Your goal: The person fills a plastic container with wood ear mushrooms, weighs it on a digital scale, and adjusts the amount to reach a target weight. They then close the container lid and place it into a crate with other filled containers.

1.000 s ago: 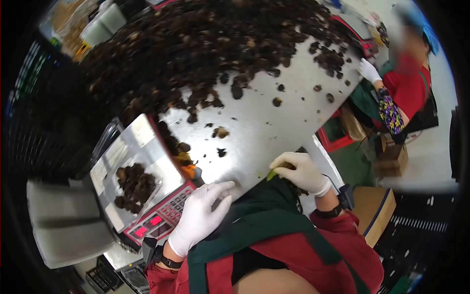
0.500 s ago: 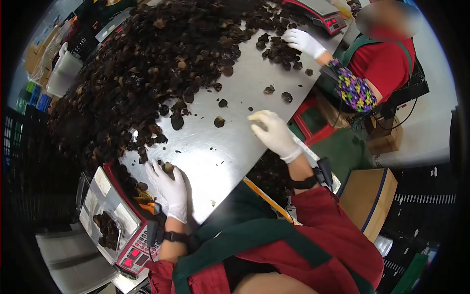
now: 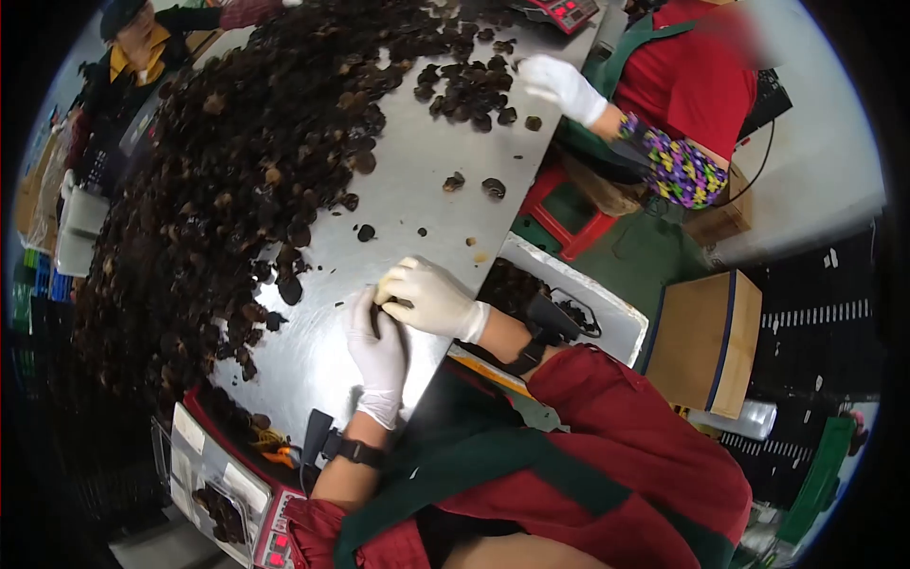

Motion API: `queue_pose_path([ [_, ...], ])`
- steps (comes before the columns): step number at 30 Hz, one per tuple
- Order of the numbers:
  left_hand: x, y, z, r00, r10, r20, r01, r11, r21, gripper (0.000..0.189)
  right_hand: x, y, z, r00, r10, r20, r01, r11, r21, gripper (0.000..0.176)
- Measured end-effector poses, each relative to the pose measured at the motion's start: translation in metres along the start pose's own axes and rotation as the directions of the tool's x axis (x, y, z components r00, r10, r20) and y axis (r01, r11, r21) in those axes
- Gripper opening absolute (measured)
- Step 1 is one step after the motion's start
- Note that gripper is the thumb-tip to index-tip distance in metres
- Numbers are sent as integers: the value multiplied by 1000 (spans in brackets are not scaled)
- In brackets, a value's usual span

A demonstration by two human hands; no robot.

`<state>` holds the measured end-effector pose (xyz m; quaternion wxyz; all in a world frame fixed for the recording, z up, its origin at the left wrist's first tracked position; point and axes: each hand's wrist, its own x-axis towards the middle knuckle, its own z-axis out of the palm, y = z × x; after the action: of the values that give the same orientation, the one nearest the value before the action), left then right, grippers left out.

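Both hands gloved, fingertips meeting on steel table (image 3: 417, 180) near its edge. Left hand (image 3: 377, 351) lies fingers-forward, touching right hand (image 3: 428, 299), which curls over small dark piece (image 3: 396, 303); whether either hand actually grips it, cannot tell. Mushroom heap (image 3: 237, 161) spreads beyond left fingertips. Scale (image 3: 223, 493) sits beside left wrist. Co-worker's gloved hand (image 3: 559, 85) is well ahead of right hand.

Gloved left hand (image 3: 377, 356) lies flat, touching the right hand (image 3: 433, 300), whose fingers (image 3: 392, 284) curl inward.
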<state>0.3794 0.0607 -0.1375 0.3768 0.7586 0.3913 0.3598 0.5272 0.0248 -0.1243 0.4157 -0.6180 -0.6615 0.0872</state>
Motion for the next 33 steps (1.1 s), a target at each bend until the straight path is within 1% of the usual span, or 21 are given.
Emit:
queue_pose_path([
  [2,-8,11,29,999,-4,40,10,989,-147,34,-18,2,-23,995,84,-62,-82,996,24,9],
  [3,-12,22,36,987,10,160,22,981,-194,37,-24,10,-37,989,25,-147,-17,998,60,14],
  [4,-14,41,40,960,27,278,41,971,-237,41,-33,14,-56,983,117,-141,-110,992,57,19],
  [5,-20,47,53,942,112,317,-42,975,-220,45,-39,18,-72,950,254,-180,-253,967,32,22],
  [6,-28,53,65,915,193,354,-126,971,-204,50,-38,19,-92,927,302,-224,-317,948,-34,20],
  [8,-40,78,75,829,240,505,-3,906,-424,59,-32,47,-113,908,241,-343,-308,938,-156,9],
  [9,-49,82,78,795,254,551,0,908,-419,61,-27,60,-121,905,208,-370,-320,908,-270,17],
  [10,-53,88,75,763,283,581,-49,922,-385,59,-20,68,-126,897,224,-380,-345,893,-288,24],
  [12,-52,87,62,695,263,669,-66,950,-305,52,-11,97,-121,917,149,-370,-294,879,-375,21],
  [14,-45,81,42,731,208,650,-19,958,-285,46,-9,125,-118,943,127,-307,-241,897,-371,15],
  [16,-31,71,17,837,223,500,-110,963,-244,40,-2,122,-119,915,238,-325,-334,898,-286,10],
  [18,-18,42,-5,932,85,352,-58,995,-86,39,-3,108,-120,900,321,-295,-378,912,-160,11],
  [19,-9,38,-18,971,54,234,-77,993,88,43,-6,97,-120,906,316,-282,-368,917,-152,11],
  [20,2,35,-26,993,42,110,-69,964,258,46,-10,87,-121,879,402,-255,-430,901,-60,10],
  [21,10,26,-27,995,31,99,-56,964,261,46,-16,78,-122,846,485,-220,-492,870,27,10],
  [23,25,2,-18,998,3,-65,35,816,577,58,-34,70,-126,827,537,-166,-524,843,117,9],
  [25,41,-9,-3,998,-11,-66,50,774,631,62,-48,56,-131,802,588,-109,-560,802,207,8],
  [27,61,-11,11,998,-19,-53,50,728,684,67,-59,33,-140,680,733,-27,-648,618,445,7],
  [28,70,-8,18,1000,10,4,-10,772,636,67,-68,30,-142,659,752,10,-613,529,586,7],
  [31,71,0,42,980,170,103,-198,825,530,63,-87,28,-149,634,773,10,-570,459,681,10],
  [33,55,9,61,955,248,164,-292,882,369,59,-94,29,-152,670,742,24,-504,431,749,11],
])
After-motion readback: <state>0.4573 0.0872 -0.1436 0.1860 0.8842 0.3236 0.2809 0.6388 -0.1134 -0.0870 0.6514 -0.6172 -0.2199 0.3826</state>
